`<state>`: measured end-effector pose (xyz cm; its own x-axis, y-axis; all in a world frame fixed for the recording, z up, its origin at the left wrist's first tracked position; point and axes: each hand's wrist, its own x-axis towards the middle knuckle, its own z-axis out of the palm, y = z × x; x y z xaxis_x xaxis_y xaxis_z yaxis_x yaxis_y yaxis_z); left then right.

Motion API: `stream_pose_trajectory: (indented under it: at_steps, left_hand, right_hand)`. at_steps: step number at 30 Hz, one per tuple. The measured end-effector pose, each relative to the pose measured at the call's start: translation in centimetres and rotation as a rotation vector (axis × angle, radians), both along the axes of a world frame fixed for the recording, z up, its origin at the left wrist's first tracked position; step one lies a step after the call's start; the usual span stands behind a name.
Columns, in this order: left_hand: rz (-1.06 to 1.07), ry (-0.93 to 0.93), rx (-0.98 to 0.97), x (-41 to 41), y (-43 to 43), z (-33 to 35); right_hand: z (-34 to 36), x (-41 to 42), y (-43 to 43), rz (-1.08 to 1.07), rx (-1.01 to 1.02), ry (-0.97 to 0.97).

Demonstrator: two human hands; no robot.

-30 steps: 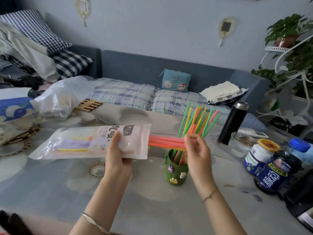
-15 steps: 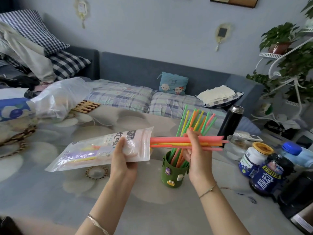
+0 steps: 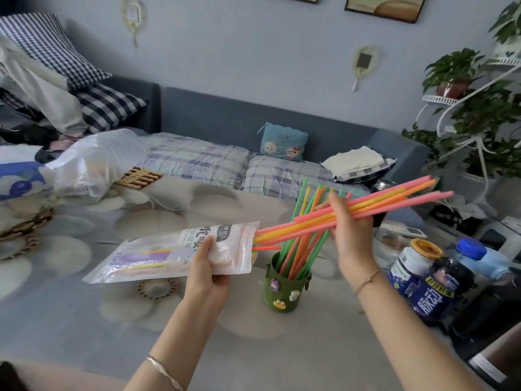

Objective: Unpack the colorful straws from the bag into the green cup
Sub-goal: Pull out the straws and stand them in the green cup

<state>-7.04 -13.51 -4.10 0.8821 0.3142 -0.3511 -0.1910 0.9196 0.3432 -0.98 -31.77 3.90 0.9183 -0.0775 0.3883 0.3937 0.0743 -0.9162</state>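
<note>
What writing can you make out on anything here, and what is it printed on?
"脉动": big white characters on the dark blue drink bottle.
"优吸": large dark characters on the straw bag, partly hidden by the left hand; smaller print there is blurred.
White jar: label too small to read.

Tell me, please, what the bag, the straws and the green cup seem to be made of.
Bag: thin glossy plastic film, likely; straws show through it. Straws: smooth matte plastic, probably; bright uniform colours, though paper cannot be excluded. Cup: dull, soft-looking green surface, perhaps felt or silicone, with small figures stuck on.
</note>
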Motion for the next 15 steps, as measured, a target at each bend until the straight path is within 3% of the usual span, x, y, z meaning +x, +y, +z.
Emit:
stream_pose_trajectory:
  at_steps: [8,15]
  left_hand:
    - [-0.004,0.053,0.090,-0.2,0.2,-0.4]
    - [-0.006,0.058,0.112,-0.3,0.2,-0.4]
  right_hand:
    - [3.9,3.7,-4.9,-0.099,-0.171,-0.033]
    - [4.2,4.6,-4.1,-0.096,-0.578,-0.127]
